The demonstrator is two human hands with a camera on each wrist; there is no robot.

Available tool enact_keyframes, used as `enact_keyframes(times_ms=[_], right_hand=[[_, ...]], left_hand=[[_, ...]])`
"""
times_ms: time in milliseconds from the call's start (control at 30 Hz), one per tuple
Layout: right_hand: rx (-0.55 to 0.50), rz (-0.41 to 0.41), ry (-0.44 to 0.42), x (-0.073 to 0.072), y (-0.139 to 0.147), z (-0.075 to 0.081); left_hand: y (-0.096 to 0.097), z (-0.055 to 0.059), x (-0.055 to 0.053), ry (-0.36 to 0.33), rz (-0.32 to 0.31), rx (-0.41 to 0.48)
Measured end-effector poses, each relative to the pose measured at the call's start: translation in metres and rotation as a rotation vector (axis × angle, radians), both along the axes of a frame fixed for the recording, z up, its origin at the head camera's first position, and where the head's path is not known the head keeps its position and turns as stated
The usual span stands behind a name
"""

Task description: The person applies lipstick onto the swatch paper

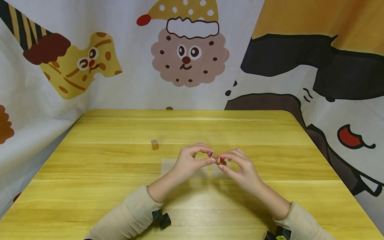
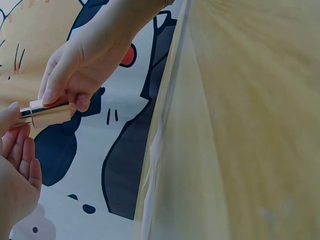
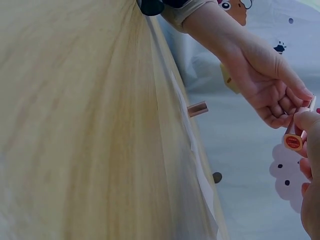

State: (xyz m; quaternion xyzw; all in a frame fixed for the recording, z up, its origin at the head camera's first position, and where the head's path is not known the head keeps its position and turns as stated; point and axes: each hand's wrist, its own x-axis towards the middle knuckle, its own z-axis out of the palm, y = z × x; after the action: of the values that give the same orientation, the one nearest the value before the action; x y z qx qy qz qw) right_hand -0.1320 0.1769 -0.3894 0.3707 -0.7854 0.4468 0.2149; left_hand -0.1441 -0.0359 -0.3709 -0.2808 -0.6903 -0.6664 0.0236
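Both hands hold a rose-gold lipstick tube [image 1: 221, 161] between them, above the table. My left hand [image 1: 188, 161] pinches its narrower inner end between thumb and fingers. From the other side, my right hand [image 1: 243, 167] pinches the wider square base by thumb and fingertips. In the left wrist view the shiny narrow part sticks out of the tube's base [image 2: 52, 114]. A round red label [image 3: 293, 142] shows on the base's bottom in the right wrist view. A matching rose-gold cap [image 1: 155, 145] stands on the table, beyond my left hand.
The wooden table [image 1: 120, 206] spans the space below the hands. A pale translucent sheet [image 1: 169, 165] lies flat under them. Behind the table hangs a white curtain [image 1: 129, 90] printed with cartoon figures. A small black device [image 1: 162, 220] is at the left sleeve.
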Motion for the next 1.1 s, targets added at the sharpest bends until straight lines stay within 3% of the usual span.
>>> enact_keyframes(times_ms=[200,433,833,900,1100], right_hand=[[0.003,0.001,0.031,-0.001,-0.001,0.000],[0.021,0.003,0.015,0.001,-0.001,0.001],[0.042,0.034,0.044,0.000,-0.001,0.001],[0.053,0.032,0.031,0.000,-0.001,0.001],[0.077,0.026,-0.024,0.001,0.000,0.002]], left_hand=[[-0.001,0.004,0.001,-0.018,0.017,-0.046],[-0.003,0.026,0.013,-0.005,0.017,-0.035],[-0.005,0.033,0.017,0.057,0.014,-0.058],[-0.005,0.032,0.016,0.066,0.012,-0.057],[-0.003,0.010,0.003,0.084,0.010,-0.053]])
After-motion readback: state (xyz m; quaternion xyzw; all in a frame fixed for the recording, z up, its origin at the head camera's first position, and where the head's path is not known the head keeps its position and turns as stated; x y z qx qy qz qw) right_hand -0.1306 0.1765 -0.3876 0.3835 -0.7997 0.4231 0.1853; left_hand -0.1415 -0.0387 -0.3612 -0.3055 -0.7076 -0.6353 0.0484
